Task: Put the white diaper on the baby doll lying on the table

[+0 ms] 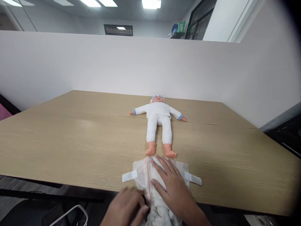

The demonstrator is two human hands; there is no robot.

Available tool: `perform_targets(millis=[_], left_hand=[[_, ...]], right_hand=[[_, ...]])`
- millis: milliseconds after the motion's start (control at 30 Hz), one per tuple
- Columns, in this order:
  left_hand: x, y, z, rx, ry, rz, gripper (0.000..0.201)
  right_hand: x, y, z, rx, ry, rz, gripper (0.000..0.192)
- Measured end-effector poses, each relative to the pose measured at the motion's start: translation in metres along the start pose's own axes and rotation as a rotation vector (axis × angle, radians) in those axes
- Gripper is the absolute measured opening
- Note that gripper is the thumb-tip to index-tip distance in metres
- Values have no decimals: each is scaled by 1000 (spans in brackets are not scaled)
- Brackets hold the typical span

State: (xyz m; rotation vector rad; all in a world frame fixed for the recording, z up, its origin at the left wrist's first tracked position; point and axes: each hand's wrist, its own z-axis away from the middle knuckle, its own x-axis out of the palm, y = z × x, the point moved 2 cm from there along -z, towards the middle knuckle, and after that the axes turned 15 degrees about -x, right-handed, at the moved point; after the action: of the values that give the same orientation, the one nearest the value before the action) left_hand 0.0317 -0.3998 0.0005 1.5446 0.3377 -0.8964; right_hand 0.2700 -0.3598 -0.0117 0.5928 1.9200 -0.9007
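A baby doll (159, 121) in a white suit and cap lies on its back on the wooden table (70, 138), arms spread, feet toward me. Just below its feet a white diaper (141, 171) with two side tabs lies spread at the table's near edge, its lower part hanging off. My right hand (172, 185) rests flat on the diaper, fingers apart and pointing at the doll's feet. My left hand (125, 208) is at the diaper's lower left part, fingers curled against the bunched fabric.
A white partition wall (117, 62) runs along the table's far side and right side. A white cable loop (70, 215) hangs below the table's near edge at the left. Dark furniture (287, 131) stands at the right.
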Motion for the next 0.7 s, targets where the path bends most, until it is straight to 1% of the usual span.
perform_targets(millis=[33,67,100,133,167,200,267,333,400,467,500,533,600,700], left_hand=[[-18,6,-13,78,105,-89,18],[-34,11,-31,122,220,-173,19],[-47,14,-52,141,327,-257,19],[-57,16,-75,166,402,-337,17],[-62,17,-101,187,421,-417,19],[-66,18,-126,201,427,-490,31],[-66,21,-173,236,391,-619,56],[-60,27,-207,342,289,-722,76],[-54,37,-225,508,144,-794,94],[-49,47,-233,654,15,-838,109],[-47,52,-235,699,-26,-850,112],[-46,55,-237,729,-53,-855,112],[-44,60,-241,765,-74,-847,99],[-39,64,-248,839,-74,-812,62]], right_hand=[[0,0,0,0,-2,6,63],[-1,-1,0,1,-3,10,63],[-1,-1,0,0,-3,14,63],[-1,-1,-1,-2,-1,16,63],[-1,-2,-1,-5,4,18,63],[-1,-2,-2,-8,8,18,63],[-1,-2,-2,-12,15,17,64],[-1,-2,-2,-11,16,12,64],[-1,-2,-2,-3,15,7,65],[-2,-2,-1,4,8,1,65],[-2,-2,-1,6,5,-1,65],[-2,-2,-1,6,2,-2,65],[-1,-1,-1,-3,0,-3,65],[0,0,-1,-15,-11,0,68]])
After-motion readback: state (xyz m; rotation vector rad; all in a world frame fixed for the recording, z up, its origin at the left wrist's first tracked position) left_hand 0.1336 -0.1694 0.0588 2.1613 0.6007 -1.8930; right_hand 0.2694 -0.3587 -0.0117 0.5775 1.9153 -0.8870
